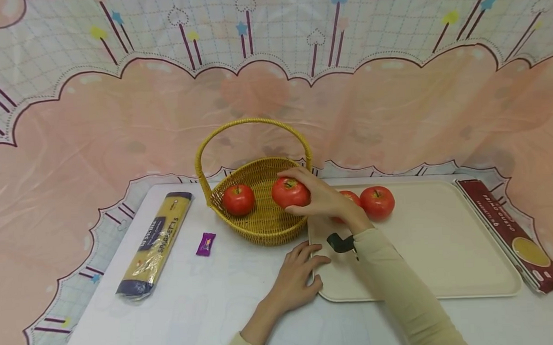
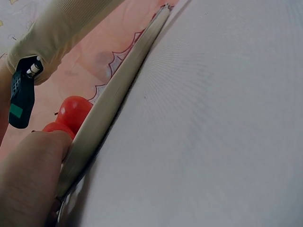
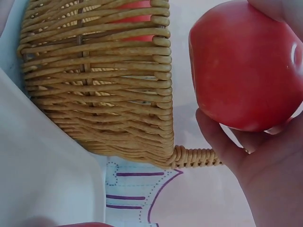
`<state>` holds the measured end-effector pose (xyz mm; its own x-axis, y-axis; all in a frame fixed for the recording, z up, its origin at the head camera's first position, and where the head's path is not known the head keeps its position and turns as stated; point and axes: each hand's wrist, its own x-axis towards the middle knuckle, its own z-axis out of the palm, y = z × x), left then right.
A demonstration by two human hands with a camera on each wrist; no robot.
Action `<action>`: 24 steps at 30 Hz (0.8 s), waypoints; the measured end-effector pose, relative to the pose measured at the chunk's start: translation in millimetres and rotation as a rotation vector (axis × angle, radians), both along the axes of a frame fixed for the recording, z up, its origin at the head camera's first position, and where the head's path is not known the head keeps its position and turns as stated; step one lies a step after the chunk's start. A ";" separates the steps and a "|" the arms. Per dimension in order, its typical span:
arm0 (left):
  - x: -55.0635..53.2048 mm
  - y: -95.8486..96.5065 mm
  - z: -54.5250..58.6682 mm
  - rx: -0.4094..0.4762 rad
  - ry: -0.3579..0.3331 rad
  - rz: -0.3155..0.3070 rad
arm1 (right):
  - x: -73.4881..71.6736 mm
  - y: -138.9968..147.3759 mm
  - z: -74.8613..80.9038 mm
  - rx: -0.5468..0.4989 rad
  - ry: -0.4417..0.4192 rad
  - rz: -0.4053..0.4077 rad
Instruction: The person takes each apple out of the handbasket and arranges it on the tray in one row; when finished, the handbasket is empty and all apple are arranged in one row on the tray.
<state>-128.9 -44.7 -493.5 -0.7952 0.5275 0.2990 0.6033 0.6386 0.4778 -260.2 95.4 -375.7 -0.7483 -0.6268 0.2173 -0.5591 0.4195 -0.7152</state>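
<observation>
My right hand (image 1: 323, 197) grips a red apple (image 1: 289, 194) over the right side of a yellow wicker basket (image 1: 269, 237). In the right wrist view the fingers wrap this apple (image 3: 244, 71) above the level of the basket rim (image 3: 163, 94). Another apple (image 1: 238, 200) sits inside the basket on the left. My left hand (image 1: 296, 280) rests with spread fingers at the left edge of a beige tray (image 1: 446, 242). Two apples lie at the tray's back left: one in full view (image 1: 377, 203), the other (image 1: 349, 197) partly hidden behind my right wrist.
A yellow spaghetti pack (image 1: 156, 244) lies on the white table (image 1: 190, 310) at the left. Near the basket is a small purple wrapped candy (image 1: 206, 244). A dark red spaghetti pack (image 1: 513, 234) lies along the tray's right edge. The basket's tall handle (image 1: 251, 120) arches up behind.
</observation>
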 end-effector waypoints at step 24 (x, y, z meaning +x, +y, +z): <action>0.4 0.5 -0.2 -0.002 -0.009 0.005 | 18.1 25.2 -4.5 -0.083 0.034 -0.067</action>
